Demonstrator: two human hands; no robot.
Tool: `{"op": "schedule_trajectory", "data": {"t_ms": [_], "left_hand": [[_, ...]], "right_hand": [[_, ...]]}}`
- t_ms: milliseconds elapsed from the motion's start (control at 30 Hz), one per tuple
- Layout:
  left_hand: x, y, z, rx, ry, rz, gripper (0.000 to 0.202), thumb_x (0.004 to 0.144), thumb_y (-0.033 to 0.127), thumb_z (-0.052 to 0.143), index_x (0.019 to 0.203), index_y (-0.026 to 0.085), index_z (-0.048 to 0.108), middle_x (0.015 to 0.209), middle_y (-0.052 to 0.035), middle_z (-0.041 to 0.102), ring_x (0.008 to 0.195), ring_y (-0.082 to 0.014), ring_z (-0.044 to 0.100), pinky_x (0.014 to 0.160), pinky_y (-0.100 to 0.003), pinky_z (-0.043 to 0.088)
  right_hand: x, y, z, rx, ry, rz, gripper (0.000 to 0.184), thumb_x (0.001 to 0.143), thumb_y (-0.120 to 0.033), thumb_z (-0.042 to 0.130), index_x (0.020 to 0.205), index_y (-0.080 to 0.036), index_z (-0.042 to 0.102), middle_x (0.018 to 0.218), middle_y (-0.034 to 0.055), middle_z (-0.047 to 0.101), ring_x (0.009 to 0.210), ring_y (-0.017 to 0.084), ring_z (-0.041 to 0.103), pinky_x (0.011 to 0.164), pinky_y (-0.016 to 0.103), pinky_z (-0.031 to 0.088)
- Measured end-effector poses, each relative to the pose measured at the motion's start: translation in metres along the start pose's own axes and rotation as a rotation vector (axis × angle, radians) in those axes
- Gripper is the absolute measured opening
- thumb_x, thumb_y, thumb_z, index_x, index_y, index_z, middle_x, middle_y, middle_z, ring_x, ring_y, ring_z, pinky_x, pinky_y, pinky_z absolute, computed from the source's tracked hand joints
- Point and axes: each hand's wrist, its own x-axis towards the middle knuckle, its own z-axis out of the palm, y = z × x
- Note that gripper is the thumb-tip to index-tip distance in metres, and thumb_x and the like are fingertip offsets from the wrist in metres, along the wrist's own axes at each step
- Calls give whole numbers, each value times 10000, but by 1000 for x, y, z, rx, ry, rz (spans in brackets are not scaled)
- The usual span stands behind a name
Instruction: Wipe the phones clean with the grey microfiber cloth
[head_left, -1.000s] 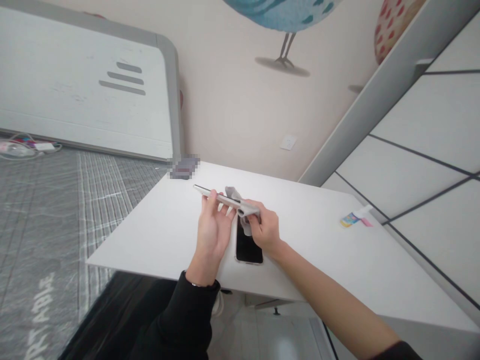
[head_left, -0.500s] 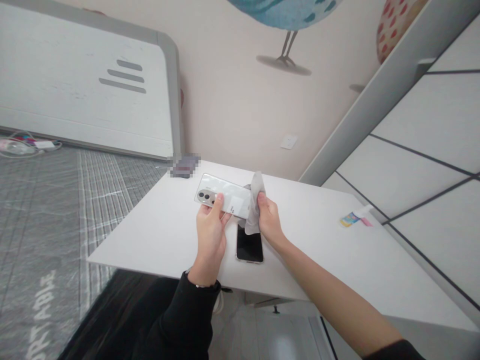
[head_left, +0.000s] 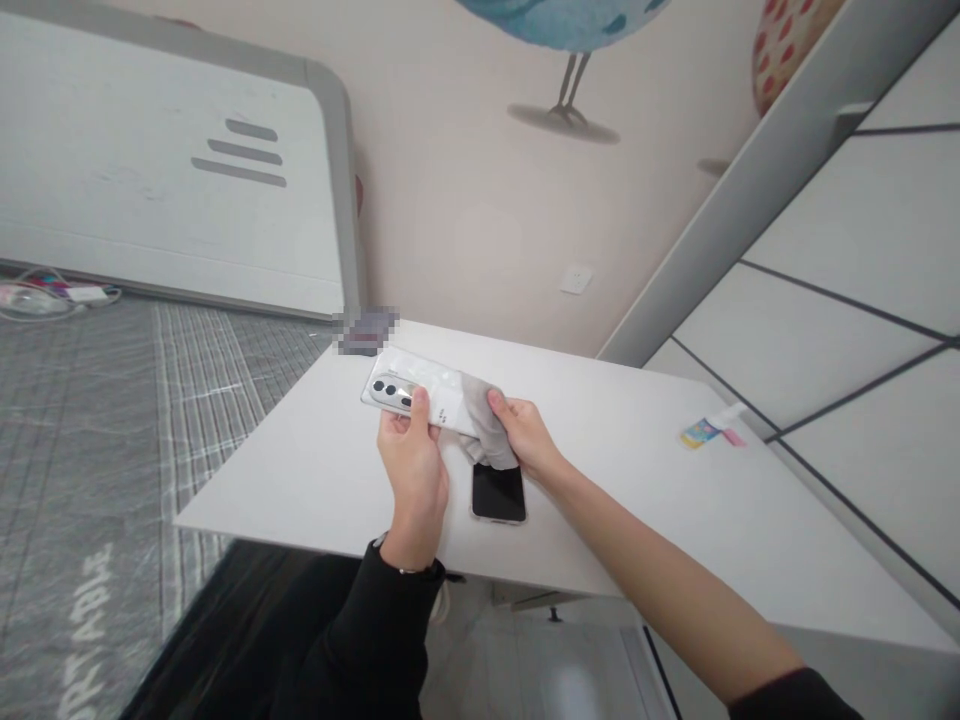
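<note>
My left hand [head_left: 412,470] grips a white smartphone [head_left: 420,393] with its back facing up, the thumb lying across the back beside the silver camera module. My right hand [head_left: 527,435] pinches a grey cloth [head_left: 486,425] against the phone's right end, hiding that end. Just below both hands, a second phone [head_left: 499,492] lies on the white table [head_left: 637,510] with its dark screen up, its top edge hidden by the cloth.
A pixelated object [head_left: 366,332] stands at the table's far corner, and a small colourful packet [head_left: 701,434] lies at the right. Left of the table is a grey plaid mat [head_left: 210,400]. Cables [head_left: 45,298] lie beyond it, beside a white board [head_left: 172,160].
The white phone has turned from edge-on to back-up and shifted left. The cloth now lies across its right end, and my right hand has moved left with it.
</note>
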Motion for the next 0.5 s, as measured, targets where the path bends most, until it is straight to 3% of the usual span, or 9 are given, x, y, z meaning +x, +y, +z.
{"op": "schedule_trajectory", "data": {"t_ms": [67, 167, 300, 400, 500], "left_hand": [[-1, -1, 1, -16, 15, -3, 95, 874, 181, 776, 940, 208, 713, 945, 3, 769, 901, -128, 727, 886, -226, 547], [1, 1, 0, -71, 25, -30, 91, 901, 114, 718, 935, 199, 710, 961, -3, 767, 912, -114, 727, 922, -232, 549], [5, 5, -2, -69, -23, -74, 143, 843, 57, 731, 899, 186, 700, 935, -12, 767, 923, -125, 734, 944, -259, 552], [4, 5, -2, -3, -69, -106, 158, 762, 90, 802, 836, 171, 688, 857, -4, 761, 830, -124, 727, 869, -251, 558], [0, 3, -1, 87, -118, -155, 221, 672, 146, 872, 792, 148, 688, 809, -9, 758, 737, -120, 699, 752, -234, 547]], "right_hand": [[1, 1, 0, 19, 11, 0, 622, 717, -757, 784, 597, -163, 643, 533, 24, 651, 462, 125, 547, 431, 236, 394], [-1, -5, 2, 80, -25, 10, 597, 651, -744, 838, 708, -165, 705, 621, 30, 710, 546, 152, 620, 528, 259, 500], [-6, -15, 7, 135, -88, 38, 562, 563, -616, 945, 857, -181, 744, 705, 26, 752, 583, 171, 653, 586, 287, 556], [-7, -15, 7, 135, -79, 35, 571, 529, -556, 978, 890, -183, 740, 741, 25, 762, 584, 166, 648, 582, 285, 555], [-3, -10, 5, 101, -15, 9, 578, 543, -622, 953, 817, -173, 713, 696, 17, 732, 570, 155, 621, 556, 271, 525]]}}
